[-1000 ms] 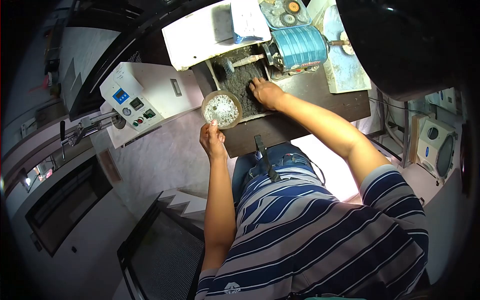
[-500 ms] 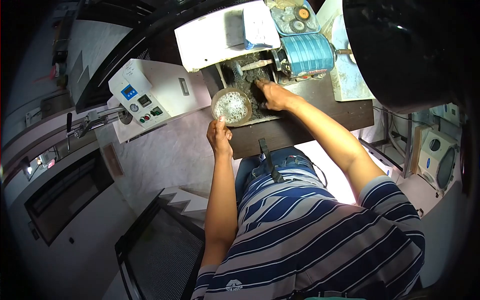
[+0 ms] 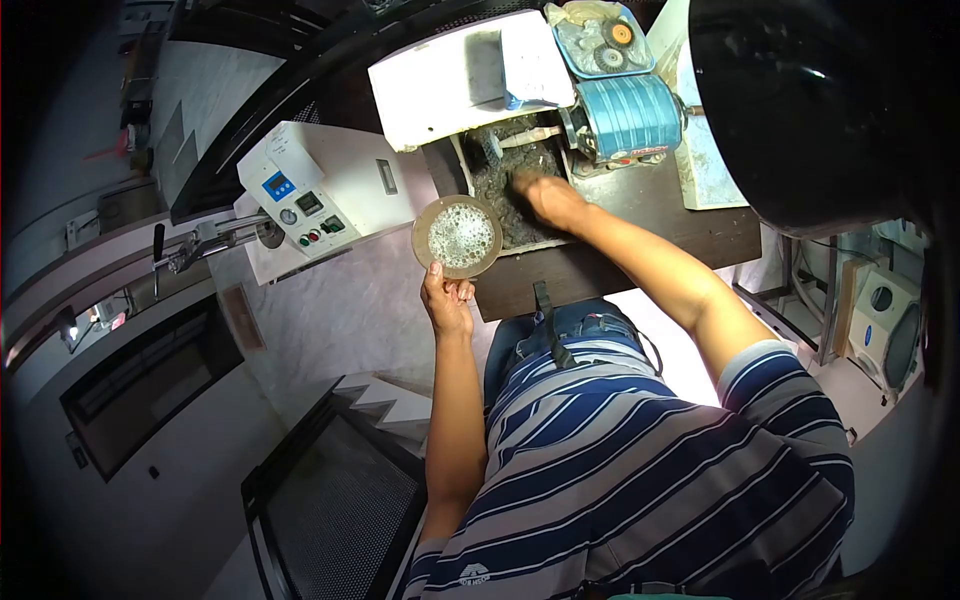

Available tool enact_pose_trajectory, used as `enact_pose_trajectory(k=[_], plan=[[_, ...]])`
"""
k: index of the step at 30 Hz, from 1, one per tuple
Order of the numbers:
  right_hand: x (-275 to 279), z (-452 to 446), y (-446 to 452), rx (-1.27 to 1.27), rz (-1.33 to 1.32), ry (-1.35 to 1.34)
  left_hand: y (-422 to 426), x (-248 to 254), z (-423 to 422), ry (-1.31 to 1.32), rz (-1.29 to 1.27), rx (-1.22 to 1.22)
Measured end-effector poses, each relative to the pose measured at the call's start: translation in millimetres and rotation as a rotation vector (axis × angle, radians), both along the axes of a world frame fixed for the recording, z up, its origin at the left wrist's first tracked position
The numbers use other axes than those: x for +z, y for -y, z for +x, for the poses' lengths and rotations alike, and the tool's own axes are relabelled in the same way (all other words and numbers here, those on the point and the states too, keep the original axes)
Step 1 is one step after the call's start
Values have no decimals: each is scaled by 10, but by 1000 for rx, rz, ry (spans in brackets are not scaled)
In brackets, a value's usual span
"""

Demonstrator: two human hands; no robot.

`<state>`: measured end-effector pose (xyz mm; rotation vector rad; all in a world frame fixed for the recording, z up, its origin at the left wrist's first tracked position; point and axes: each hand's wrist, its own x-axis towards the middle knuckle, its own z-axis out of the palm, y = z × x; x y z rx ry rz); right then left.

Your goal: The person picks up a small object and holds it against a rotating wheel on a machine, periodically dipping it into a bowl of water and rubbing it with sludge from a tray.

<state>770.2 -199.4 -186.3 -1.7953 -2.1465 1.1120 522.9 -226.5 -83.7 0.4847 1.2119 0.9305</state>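
Observation:
My left hand (image 3: 448,302) grips the rim of a round, brownish bowl (image 3: 422,232) of foamy, bubbly liquid, thumb on top and fingers curled beneath. The bowl is held just left of a shallow tray (image 3: 535,246) filled with dark grey, wet-looking grit (image 3: 492,190). Over that grit is my right hand (image 3: 548,200); its fingers are smeared by motion and partly lost against the dark mass. A blue motor (image 3: 630,120) stands right of the tray, its pale tapered spindle (image 3: 528,136) reaching over the grit to a dark brush-like wheel (image 3: 491,150).
Behind the tray is a white hood (image 3: 440,90). A blue-rimmed tray (image 3: 648,68) with two small wheels sits at the back. On the left stands a white machine (image 3: 345,185) with dials. A large black object (image 3: 800,110) looms at the upper right.
The bowl has moved from over the tray's left edge to outside it, along with my left hand. My right hand stays at the grit, its fingers now blurred. The whole view has shifted slightly.

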Motion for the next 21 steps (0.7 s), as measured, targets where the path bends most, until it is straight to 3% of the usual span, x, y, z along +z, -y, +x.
enact_pose_trajectory(k=[1, 3, 5, 6, 11, 16, 18, 19, 21], plan=[[-57, -3, -27, -151, 334, -5, 2, 16, -14, -5, -1, 2], [-40, -62, -165, -162, 292, 82, 21, 37, -39, 39, 1, -9], [216, -171, -332, -185, 1, 69, 29, 21, -85, 30, 13, -25], [419, -181, -411, -50, -169, 56, 28, 25, -94, 26, 25, -40], [32, -428, 13, 219, 86, 60, 10, 209, 4, 35, 32, -47], [84, -259, 259, 287, -116, 62, 17, 297, 84, 42, 21, -41], [115, -183, 269, -4, 30, 72, 21, 324, 146, 28, 20, -89], [147, -161, 262, -15, 30, 71, 14, 302, 156, 27, 19, -99], [199, -154, 221, -236, 207, 367, 5, 210, 185, 85, -3, -193]])
